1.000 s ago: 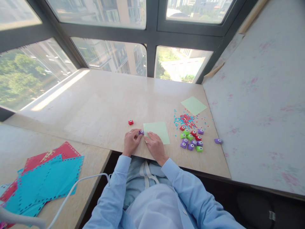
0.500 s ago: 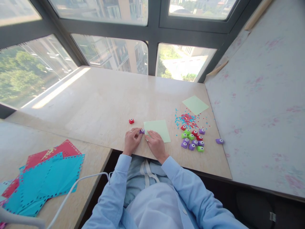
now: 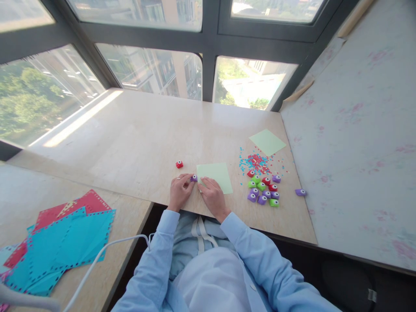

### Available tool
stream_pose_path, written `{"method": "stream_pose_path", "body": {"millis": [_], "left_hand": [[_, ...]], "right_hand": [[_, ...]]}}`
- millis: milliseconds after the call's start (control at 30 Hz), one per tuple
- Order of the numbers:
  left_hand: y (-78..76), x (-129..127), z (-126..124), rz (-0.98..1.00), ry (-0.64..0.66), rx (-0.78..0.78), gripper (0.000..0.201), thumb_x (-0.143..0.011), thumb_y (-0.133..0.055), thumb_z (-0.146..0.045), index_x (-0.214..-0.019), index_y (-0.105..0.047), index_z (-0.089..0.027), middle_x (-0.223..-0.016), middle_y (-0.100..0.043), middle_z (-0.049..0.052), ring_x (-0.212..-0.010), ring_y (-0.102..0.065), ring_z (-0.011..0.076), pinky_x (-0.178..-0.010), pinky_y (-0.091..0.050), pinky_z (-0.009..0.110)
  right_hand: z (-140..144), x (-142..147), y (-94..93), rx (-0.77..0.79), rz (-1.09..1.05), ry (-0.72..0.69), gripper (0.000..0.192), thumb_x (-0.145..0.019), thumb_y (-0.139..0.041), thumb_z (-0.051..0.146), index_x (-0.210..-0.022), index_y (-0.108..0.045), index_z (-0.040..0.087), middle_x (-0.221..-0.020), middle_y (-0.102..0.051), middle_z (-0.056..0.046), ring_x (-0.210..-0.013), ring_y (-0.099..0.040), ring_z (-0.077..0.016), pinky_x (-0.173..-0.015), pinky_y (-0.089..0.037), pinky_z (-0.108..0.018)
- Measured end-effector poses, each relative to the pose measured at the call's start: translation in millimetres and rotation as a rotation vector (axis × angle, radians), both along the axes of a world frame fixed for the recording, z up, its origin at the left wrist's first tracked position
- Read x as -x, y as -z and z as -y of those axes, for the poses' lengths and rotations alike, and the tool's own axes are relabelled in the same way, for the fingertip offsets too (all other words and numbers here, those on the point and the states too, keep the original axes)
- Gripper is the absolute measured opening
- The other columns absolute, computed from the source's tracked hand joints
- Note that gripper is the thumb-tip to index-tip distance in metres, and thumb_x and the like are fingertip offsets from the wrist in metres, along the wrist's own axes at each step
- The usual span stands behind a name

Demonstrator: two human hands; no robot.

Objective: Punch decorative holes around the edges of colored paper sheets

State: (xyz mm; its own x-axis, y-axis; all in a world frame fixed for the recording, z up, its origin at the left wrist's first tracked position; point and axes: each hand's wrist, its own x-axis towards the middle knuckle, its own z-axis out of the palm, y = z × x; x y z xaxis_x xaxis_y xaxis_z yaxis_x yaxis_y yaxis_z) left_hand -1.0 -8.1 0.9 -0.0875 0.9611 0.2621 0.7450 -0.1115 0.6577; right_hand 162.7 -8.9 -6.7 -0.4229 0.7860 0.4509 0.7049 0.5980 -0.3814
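My left hand (image 3: 179, 190) grips a small purple punch (image 3: 194, 178) at the left edge of a light green paper square (image 3: 215, 177) lying flat on the beige table (image 3: 136, 138). My right hand (image 3: 211, 195) rests on the near left corner of that sheet, fingers pressed down on it. A small red punch (image 3: 179, 164) sits alone just beyond my left hand.
A cluster of several red, green and purple punches (image 3: 264, 190) lies to the right, with scattered red and blue paper confetti (image 3: 256, 162) behind it. A second green sheet (image 3: 267, 142) and a lone purple punch (image 3: 300, 192) lie farther right. Punched blue and red sheets (image 3: 61, 242) sit at the left.
The hands keep their hold on the punch and the paper; only the view has shifted slightly.
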Motion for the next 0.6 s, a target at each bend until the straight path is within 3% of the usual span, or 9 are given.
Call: {"method": "stream_pose_path", "body": {"millis": [367, 600], "left_hand": [[0.3, 0.8, -0.1, -0.001, 0.004, -0.021, 0.023, -0.086, -0.060, -0.024, -0.108, -0.069, -0.024, -0.112, -0.069, 0.005, -0.082, -0.066, 0.0184, -0.093, -0.044, 0.039], [-0.8, 0.0, -0.2, -0.008, -0.004, 0.002, 0.023, -0.087, -0.059, -0.026, -0.107, -0.069, -0.024, -0.112, -0.069, 0.006, -0.078, -0.066, 0.0176, -0.094, -0.044, 0.039]], "right_hand": [[7.5, -3.4, 2.7, -0.007, 0.016, 0.001, 0.027, -0.089, -0.059, 0.010, -0.112, -0.071, 0.020, -0.127, -0.065, -0.012, -0.125, -0.055, -0.0233, -0.108, -0.042, -0.042], [8.0, -3.2, 2.7, -0.006, 0.018, 0.011, 0.027, -0.089, -0.058, 0.010, -0.112, -0.071, 0.020, -0.129, -0.064, -0.012, -0.126, -0.054, -0.0230, -0.108, -0.042, -0.042]]}}
